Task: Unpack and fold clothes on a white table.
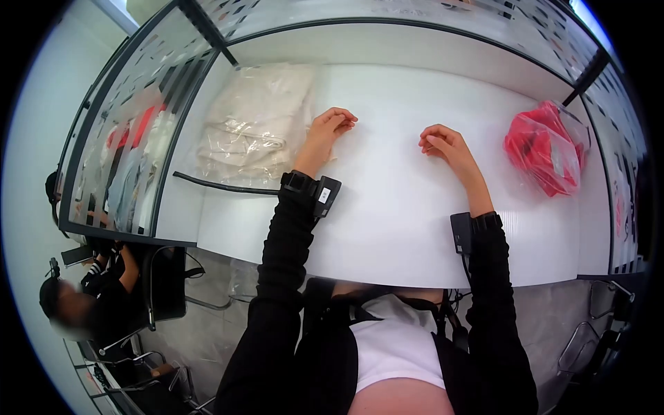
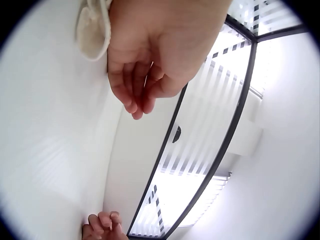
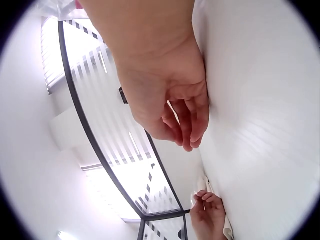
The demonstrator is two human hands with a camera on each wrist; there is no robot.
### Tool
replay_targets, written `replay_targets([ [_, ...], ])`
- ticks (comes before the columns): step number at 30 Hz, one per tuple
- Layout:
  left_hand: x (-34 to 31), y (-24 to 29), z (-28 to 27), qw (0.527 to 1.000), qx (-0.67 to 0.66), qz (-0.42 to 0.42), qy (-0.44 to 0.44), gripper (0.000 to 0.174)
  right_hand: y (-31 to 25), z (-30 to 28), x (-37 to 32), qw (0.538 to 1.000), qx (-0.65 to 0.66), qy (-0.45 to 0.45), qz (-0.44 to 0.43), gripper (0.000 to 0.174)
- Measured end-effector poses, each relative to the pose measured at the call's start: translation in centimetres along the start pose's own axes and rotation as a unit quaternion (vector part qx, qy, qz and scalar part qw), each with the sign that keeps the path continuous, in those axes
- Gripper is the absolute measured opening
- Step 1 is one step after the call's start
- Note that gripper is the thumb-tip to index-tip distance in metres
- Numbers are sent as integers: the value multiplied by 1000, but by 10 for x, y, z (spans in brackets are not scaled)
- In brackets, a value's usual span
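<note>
My left hand (image 1: pixel 326 136) rests on the white table, its fingers loosely curled around nothing. Just left of it lies a folded cream cloth in a clear plastic bag (image 1: pixel 252 124), and a cream edge (image 2: pixel 94 32) of it shows beside the hand in the left wrist view. Farther right, my right hand (image 1: pixel 448 146) lies on the table too, fingers bent loosely and holding nothing. The right wrist view shows bare tabletop beside that hand (image 3: pixel 172 105). To its right sits a clear plastic bag with something red inside (image 1: pixel 546 149), apart from the fingers.
A black strap or cable (image 1: pixel 225 187) lies in front of the cream cloth bag. Low white walls with dark-framed glass panels (image 1: pixel 408 26) border the white table (image 1: pixel 387 235) at the back and sides. At the left, another person (image 1: pixel 104 294) sits outside the booth.
</note>
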State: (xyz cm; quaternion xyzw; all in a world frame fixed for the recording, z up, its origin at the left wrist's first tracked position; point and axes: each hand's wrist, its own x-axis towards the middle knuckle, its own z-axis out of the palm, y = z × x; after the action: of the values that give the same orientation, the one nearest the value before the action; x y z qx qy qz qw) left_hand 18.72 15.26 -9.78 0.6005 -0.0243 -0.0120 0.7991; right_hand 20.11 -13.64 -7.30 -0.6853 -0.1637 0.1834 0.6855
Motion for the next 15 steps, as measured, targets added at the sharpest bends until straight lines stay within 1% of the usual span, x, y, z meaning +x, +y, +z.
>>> replay_targets([
  [8,3,2,2,1000,5,-12,14,18,2,-2,4,999,5,-20,-43,14],
  [9,6,3,1,1000,7,-9,5,17,3,-3,6,999,7,-18,-46,14],
  [12,3,-2,-3,1000,5,-9,-10,17,7,-4,7,999,12,-20,-39,14],
  [15,3,5,-1,1000,-2,-3,-19,17,2,-3,11,999,12,-22,-27,13],
])
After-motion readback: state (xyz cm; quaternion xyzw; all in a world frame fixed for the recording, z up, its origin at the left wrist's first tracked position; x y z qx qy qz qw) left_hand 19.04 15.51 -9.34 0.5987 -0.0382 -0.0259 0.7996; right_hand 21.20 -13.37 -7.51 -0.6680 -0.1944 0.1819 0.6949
